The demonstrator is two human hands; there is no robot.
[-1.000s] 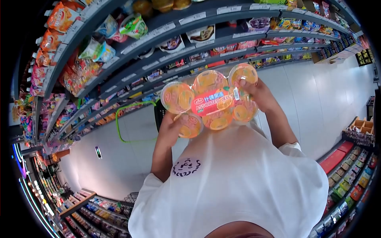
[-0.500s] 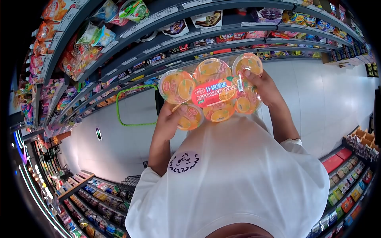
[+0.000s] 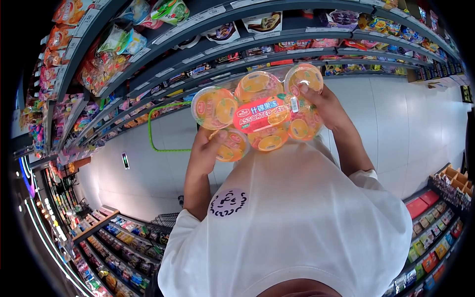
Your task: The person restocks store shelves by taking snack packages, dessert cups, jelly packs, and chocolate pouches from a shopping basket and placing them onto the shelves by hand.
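A shrink-wrapped pack of assorted jelly cups (image 3: 262, 116) is held up in front of my chest, its red label facing me. The orange cups sit in two rows under clear film. My left hand (image 3: 208, 144) grips the pack's lower left corner, thumb over a cup. At the upper right, my right hand (image 3: 319, 101) has its thumb pressed on the top right cup. The fingers of both hands behind the pack are hidden.
Curved snack shelves (image 3: 198, 49) with price strips run across the front and left. Behind me stand more stocked shelves (image 3: 118, 252) and a wire basket (image 3: 166, 220). A green-rimmed frame (image 3: 151, 131) is beyond my left hand, above the pale tiled floor (image 3: 396, 114).
The pack and both hands have shifted slightly left in view. The shelves and floor have moved a little to the right. My grip looks the same.
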